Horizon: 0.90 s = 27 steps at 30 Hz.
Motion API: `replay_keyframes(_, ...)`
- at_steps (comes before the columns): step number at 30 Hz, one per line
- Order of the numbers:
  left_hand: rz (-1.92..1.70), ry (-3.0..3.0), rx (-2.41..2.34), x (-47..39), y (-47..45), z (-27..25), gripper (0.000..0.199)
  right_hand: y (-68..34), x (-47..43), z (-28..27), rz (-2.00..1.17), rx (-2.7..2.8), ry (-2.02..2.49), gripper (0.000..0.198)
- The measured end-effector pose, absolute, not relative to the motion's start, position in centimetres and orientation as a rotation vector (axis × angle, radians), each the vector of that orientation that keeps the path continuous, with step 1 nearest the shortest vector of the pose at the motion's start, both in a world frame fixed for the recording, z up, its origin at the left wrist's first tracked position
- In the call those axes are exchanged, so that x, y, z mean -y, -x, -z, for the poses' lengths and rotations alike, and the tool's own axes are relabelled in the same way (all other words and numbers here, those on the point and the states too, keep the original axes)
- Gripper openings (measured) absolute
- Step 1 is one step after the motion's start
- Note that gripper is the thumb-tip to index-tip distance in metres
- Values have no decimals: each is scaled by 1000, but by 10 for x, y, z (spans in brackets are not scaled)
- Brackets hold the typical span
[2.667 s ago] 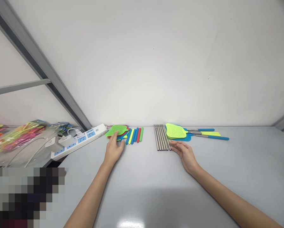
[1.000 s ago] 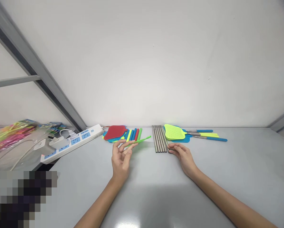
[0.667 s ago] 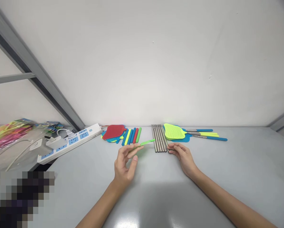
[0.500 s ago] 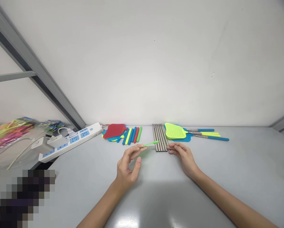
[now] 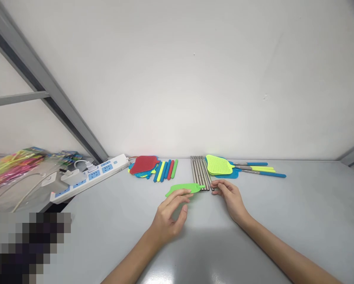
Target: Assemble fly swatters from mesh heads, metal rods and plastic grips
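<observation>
My left hand (image 5: 169, 217) holds a light green fly swatter head (image 5: 181, 188) by its near side, over the table. Its fingers lie along the head while the thumb is apart from it. The short green neck points right, across the lower ends of several steel rods (image 5: 199, 171) in a row. At the right of that row, my right hand (image 5: 230, 197) pinches the near end of one steel rod (image 5: 211, 184), set slightly apart from the others.
Left of the rods lie several coloured handle grips (image 5: 166, 170) and a pile topped by a red swatter head (image 5: 143, 164). Assembled swatters, with a yellow head (image 5: 220, 164) uppermost, lie right. A power strip (image 5: 90, 179) and bagged colourful items (image 5: 19, 165) are far left.
The green swatter head has turned from nearly edge-on to showing its broad face, and moved slightly right and down with my left hand. The rod at my right fingers has shifted away from the row.
</observation>
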State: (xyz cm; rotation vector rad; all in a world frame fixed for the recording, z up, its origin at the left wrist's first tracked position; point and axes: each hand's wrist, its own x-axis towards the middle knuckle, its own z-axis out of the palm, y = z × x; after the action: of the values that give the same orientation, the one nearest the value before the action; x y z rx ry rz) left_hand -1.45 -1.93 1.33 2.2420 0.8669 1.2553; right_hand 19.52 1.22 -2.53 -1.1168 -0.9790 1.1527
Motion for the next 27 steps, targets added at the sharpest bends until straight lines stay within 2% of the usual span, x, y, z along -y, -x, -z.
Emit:
replay_keyframes(17,-1207,-2322,-873,21,13,-13,22,-196,-10,19,-1236,879,1010,16)
replay_keyframes(27,-1105,-2420,-811,26,17,-18,21,-192,-3,12,-1371,1146,978,19)
